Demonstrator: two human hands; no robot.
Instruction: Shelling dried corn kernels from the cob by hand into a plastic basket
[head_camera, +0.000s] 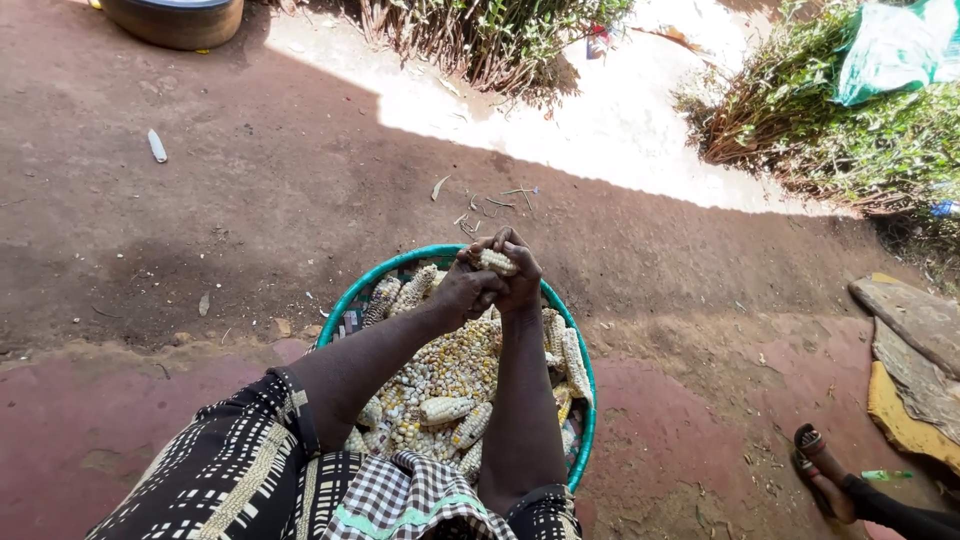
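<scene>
A green-rimmed basket (583, 372) sits on the dirt ground (200, 220) before the person, filled with loose kernels (455, 362) and maize cobs (445, 408). Shrubs (860, 140) stand beyond, in sun. Above the basket's far rim, the left hand (466, 290) and right hand (518, 275) press together, both clamped around one cob (498, 262). Another person's sandalled foot (822, 470) rests at the right.

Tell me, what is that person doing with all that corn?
A person grips one corn cob in both hands, left hand and right hand, above a green-rimmed basket. Loose kernels and other cobs fill the basket, which sits on bare dirt ground.
</scene>
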